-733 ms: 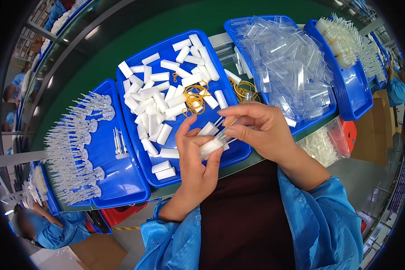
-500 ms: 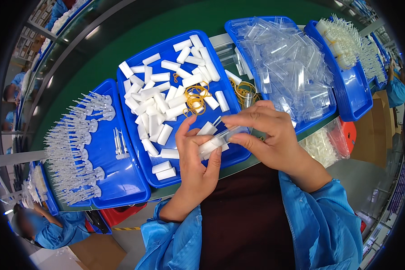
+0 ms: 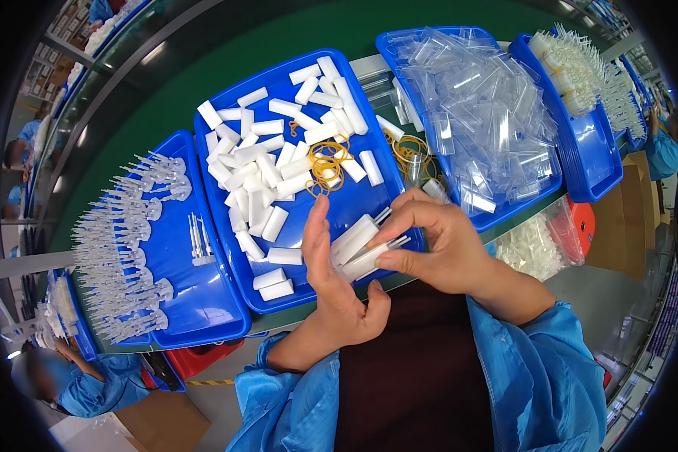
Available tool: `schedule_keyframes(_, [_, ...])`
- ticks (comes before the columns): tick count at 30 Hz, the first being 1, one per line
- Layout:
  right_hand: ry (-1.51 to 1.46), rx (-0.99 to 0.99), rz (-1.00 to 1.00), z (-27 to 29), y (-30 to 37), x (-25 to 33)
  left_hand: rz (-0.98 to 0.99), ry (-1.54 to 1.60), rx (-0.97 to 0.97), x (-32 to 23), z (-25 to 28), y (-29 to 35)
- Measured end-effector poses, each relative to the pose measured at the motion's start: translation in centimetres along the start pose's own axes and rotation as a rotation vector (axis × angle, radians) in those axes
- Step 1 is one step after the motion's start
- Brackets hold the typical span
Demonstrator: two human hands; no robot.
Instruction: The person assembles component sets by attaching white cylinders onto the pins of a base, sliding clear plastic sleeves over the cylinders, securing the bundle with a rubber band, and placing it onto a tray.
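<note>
Between my hands, over the front of a blue tray [image 3: 324, 290], are two white cylinders side by side. My right hand [image 3: 448, 245] pinches the nearer white cylinder [image 3: 363, 262] between thumb and fingers. Thin pale rods [image 3: 399, 242] stick out past my fingertips. The other white cylinder [image 3: 354, 236] lies along its far side; whether my fingers grip it too is hidden. My left hand [image 3: 340, 290] is open, fingers straight up and thumb apart, its palm against the cylinders' left ends. Many loose white cylinders [image 3: 267, 169] and yellow rubber bands [image 3: 328, 160] lie in the tray.
At left, a blue tray [image 3: 203, 301] holds rows of pale pronged parts [image 3: 120, 256]. Right of centre, another blue tray [image 3: 497, 218] is heaped with clear plastic sleeves [image 3: 482, 113]. Stacked blue trays [image 3: 603, 151] stand beyond. Below lies a bag of white pieces [image 3: 535, 248]. A co-worker [image 3: 90, 380] sits lower left.
My left fingers have let go of the white cylinder and straightened. My right hand has moved slightly down and now pinches the cylinder instead of the clear sleeve's end.
</note>
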State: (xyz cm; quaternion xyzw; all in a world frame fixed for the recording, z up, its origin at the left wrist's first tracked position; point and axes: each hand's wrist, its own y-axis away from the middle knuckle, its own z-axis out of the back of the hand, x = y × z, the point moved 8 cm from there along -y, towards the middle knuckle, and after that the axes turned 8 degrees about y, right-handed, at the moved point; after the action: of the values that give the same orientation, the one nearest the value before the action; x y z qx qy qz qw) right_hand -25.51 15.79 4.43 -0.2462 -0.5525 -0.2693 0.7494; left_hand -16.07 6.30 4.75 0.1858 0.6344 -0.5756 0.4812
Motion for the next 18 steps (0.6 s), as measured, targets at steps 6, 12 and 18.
schedule_keyframes(6, [0.061, -0.054, 0.074, -0.1, 0.4, 0.3, -0.069, 0.034, 0.010, -0.7, 0.0, 0.0])
schedule_keyframes(12, [0.330, -0.006, 0.353, 0.6, 0.9, 4.5, 0.039, 0.594, -0.198, 0.4, 2.0, -0.2])
schedule_keyframes(18, [0.477, -0.005, 0.440, 0.0, 1.6, 4.7, 0.448, 0.613, 0.090, 2.4, -0.2, 0.2])
